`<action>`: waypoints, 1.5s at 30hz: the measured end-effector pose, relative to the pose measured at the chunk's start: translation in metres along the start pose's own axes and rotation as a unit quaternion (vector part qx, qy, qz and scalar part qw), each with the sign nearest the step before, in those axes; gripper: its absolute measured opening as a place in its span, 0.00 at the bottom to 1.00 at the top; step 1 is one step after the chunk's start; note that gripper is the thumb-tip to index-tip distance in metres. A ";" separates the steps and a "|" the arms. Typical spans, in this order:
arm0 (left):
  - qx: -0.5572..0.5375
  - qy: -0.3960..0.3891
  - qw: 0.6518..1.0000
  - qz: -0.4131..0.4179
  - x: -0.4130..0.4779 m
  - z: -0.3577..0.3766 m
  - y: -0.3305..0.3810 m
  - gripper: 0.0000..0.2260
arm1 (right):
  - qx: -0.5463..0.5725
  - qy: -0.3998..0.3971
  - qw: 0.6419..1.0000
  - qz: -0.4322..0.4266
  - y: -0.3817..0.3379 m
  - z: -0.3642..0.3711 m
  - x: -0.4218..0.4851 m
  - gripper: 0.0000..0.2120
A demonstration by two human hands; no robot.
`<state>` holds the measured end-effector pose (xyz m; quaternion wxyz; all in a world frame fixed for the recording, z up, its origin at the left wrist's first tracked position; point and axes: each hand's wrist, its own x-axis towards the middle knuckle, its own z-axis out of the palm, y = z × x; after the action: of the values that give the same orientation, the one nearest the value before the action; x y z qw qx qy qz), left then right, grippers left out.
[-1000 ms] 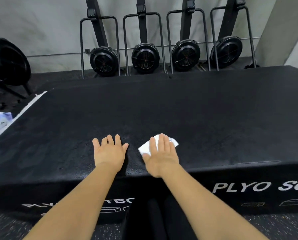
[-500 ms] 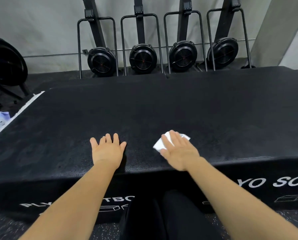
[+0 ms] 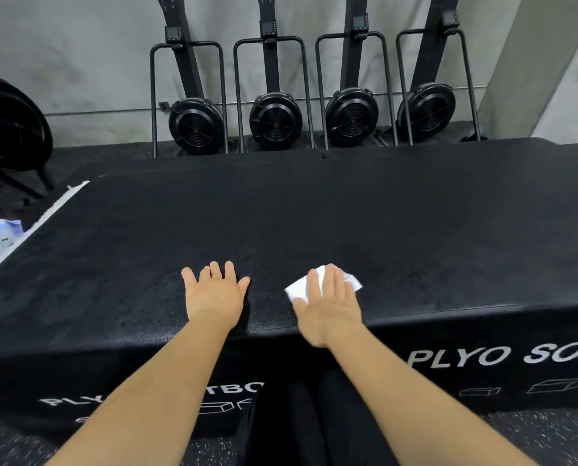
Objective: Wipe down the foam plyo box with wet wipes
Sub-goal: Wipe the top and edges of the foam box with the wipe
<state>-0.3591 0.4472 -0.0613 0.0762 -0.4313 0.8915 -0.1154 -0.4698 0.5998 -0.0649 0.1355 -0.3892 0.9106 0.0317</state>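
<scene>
Black plyo box [image 3: 314,230] bears left hand [image 3: 215,295] flat, fingers spread; right hand [image 3: 329,309] presses flat, half hiding wet wipe [image 3: 298,289]

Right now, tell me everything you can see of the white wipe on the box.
The wipe is a small white sheet, thin and soft-looking. It lies flat and slightly crumpled on the black textured top of the foam box, near its front edge. The right hand presses on it with straight fingers and covers its middle, so only corners show at left and right. The left hand does not touch it. Whether it is wet cannot be told.
</scene>
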 end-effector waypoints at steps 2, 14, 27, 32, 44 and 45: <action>-0.002 0.005 1.000 0.007 -0.003 -0.004 -0.001 0.25 | -0.007 -0.002 1.000 -0.020 -0.017 0.006 -0.010 0.32; -0.014 0.044 0.998 0.042 -0.028 -0.018 0.004 0.05 | -0.038 0.048 0.985 -0.163 0.010 0.018 -0.035 0.28; -0.031 -0.015 0.999 0.009 -0.031 -0.003 0.014 0.25 | 0.027 0.082 0.996 -0.017 0.096 0.019 -0.037 0.29; -0.017 -0.019 1.000 0.012 -0.028 -0.004 0.015 0.25 | 0.029 0.078 0.996 -0.028 0.039 0.026 -0.033 0.30; -0.032 -0.057 0.998 -0.022 -0.027 -0.023 0.030 0.18 | -0.029 0.044 0.982 -0.184 0.027 0.016 -0.027 0.28; -0.039 -0.053 0.998 -0.023 -0.027 -0.024 0.033 0.17 | -0.024 0.049 0.982 -0.178 0.040 0.016 -0.027 0.28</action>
<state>-0.3728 0.4917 -0.0462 0.1042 -0.4602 0.8797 -0.0594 -0.4771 0.6492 -0.0743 0.0850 -0.5494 0.8311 0.0095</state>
